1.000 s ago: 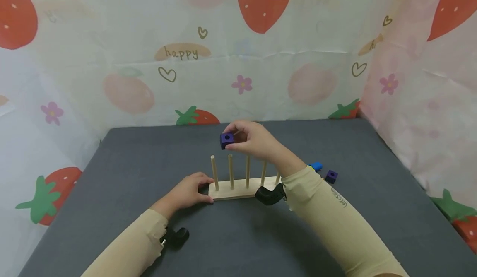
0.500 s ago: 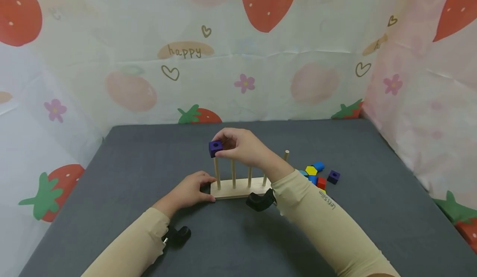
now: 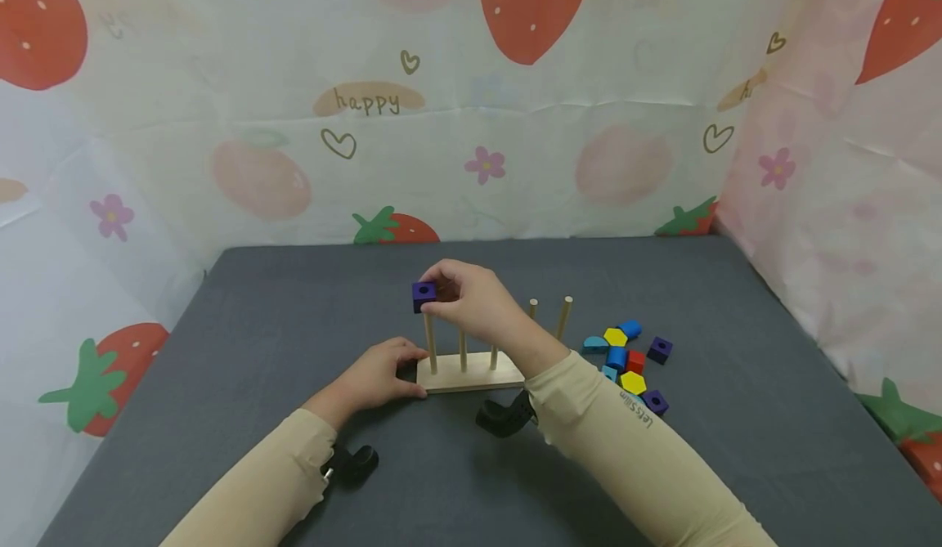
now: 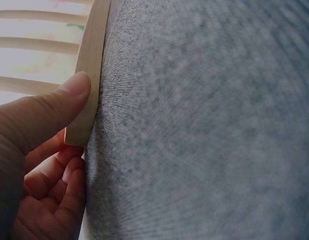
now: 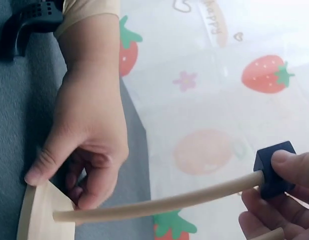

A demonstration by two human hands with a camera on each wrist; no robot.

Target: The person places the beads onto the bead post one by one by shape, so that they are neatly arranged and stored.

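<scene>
My right hand (image 3: 478,306) pinches a dark purple cube (image 3: 423,297) with a hole in its top. The cube sits at the tip of the leftmost peg (image 3: 431,347); in the right wrist view the peg (image 5: 159,206) meets the underside of the cube (image 5: 268,167). Whether the tip has entered the hole cannot be told. My left hand (image 3: 373,375) grips the left end of the wooden peg board (image 3: 474,378). In the left wrist view its thumb lies on the board's long edge (image 4: 90,62), with curled fingers at the end. My right hand and forearm hide parts of other pegs.
Right of the board lie several loose blocks: yellow hexagons (image 3: 633,383), blue pieces (image 3: 616,357), a red block (image 3: 635,361) and purple cubes (image 3: 660,350). Everything stands on a dark grey cloth (image 3: 309,293). A strawberry-print curtain (image 3: 515,204) rises behind the table.
My right hand has carried the purple cube left and down to the leftmost peg's tip. The loose blocks at right have come into view from behind the right arm. My left hand keeps its grip.
</scene>
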